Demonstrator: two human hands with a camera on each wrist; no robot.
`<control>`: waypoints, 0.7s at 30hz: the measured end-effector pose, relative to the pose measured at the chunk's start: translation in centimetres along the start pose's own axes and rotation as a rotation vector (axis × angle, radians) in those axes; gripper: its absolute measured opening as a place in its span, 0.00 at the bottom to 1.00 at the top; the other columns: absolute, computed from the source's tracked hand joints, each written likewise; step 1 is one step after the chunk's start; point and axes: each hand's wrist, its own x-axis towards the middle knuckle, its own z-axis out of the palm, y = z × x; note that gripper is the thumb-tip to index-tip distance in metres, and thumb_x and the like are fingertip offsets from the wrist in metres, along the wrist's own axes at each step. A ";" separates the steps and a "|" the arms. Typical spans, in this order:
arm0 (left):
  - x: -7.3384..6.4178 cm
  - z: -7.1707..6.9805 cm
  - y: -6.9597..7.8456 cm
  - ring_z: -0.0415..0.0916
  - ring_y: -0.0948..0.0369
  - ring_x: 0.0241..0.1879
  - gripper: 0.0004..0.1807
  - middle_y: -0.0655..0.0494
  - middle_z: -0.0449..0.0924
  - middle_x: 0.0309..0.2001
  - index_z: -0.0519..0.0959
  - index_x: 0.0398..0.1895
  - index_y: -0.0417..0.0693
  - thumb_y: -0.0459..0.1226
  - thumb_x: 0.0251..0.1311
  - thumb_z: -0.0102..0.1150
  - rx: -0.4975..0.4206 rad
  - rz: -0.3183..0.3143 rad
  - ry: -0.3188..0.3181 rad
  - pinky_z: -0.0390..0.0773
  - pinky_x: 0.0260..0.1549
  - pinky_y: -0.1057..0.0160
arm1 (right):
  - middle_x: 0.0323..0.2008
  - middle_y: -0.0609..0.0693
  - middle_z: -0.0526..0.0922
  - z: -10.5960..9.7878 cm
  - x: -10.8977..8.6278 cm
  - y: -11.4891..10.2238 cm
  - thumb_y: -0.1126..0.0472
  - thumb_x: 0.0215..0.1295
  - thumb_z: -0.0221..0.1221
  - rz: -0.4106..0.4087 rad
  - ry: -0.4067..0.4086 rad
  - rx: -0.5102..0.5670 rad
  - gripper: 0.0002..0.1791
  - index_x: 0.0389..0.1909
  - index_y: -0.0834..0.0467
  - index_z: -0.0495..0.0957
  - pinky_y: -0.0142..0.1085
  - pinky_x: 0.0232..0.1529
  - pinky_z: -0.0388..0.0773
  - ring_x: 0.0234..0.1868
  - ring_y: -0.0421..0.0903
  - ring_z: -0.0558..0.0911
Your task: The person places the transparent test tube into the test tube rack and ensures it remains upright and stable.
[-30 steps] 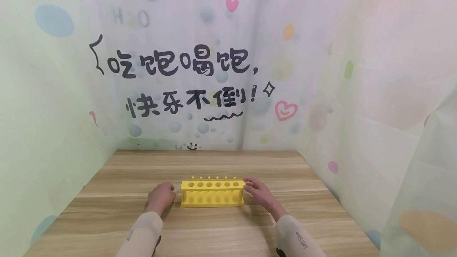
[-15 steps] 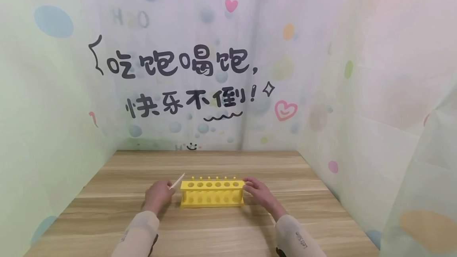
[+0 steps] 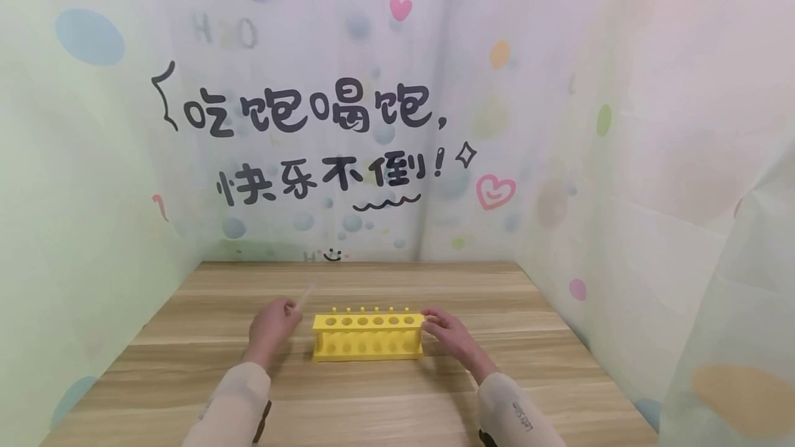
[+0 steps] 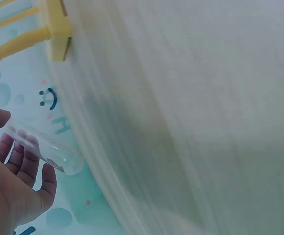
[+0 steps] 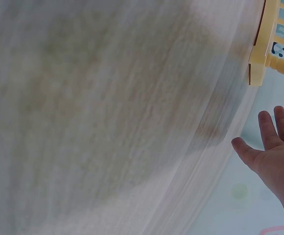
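Note:
A clear, round-bottomed test tube (image 4: pixel 66 157) is pinched in my left hand (image 3: pixel 272 326). In the head view the tube (image 3: pixel 306 295) slants up and to the right from the fingers, faint against the wood. A yellow test tube rack (image 3: pixel 368 326) stands upright between my hands, with a row of round holes on top and short pegs along its back. My left hand is a little left of it, apart from the rack. At the rack's right end, my right hand (image 3: pixel 456 336) has its fingertips right at the top corner. Its visible fingers are extended in the right wrist view.
The wood-grain table (image 3: pixel 379 405) carries the rack near its middle. Patterned sheets (image 3: pixel 348 33) with dots, hearts and dark lettering enclose it at the back and both sides.
My left hand has moved slightly left and up, away from the rack. The test tube has come into view in its fingers and turned. My right hand stays at the rack's end.

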 end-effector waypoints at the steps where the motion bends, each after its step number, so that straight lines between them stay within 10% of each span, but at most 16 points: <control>1: 0.1 -0.1 0.1 0.77 0.52 0.37 0.21 0.44 0.82 0.41 0.77 0.54 0.33 0.38 0.61 0.57 -0.019 -0.003 0.007 0.78 0.38 0.48 | 0.58 0.71 0.75 0.0 0.0 0.0 0.60 0.74 0.53 0.001 0.002 0.002 0.18 0.60 0.64 0.73 0.63 0.58 0.71 0.60 0.67 0.74; 21: 0.7 -1.5 2.1 0.78 0.51 0.40 0.19 0.45 0.81 0.42 0.77 0.54 0.34 0.36 0.62 0.58 -0.222 -0.014 0.102 0.78 0.35 0.57 | 0.59 0.67 0.76 0.0 1.8 4.0 0.55 0.74 0.55 0.008 0.023 -0.030 0.19 0.61 0.58 0.74 0.61 0.56 0.73 0.61 0.65 0.75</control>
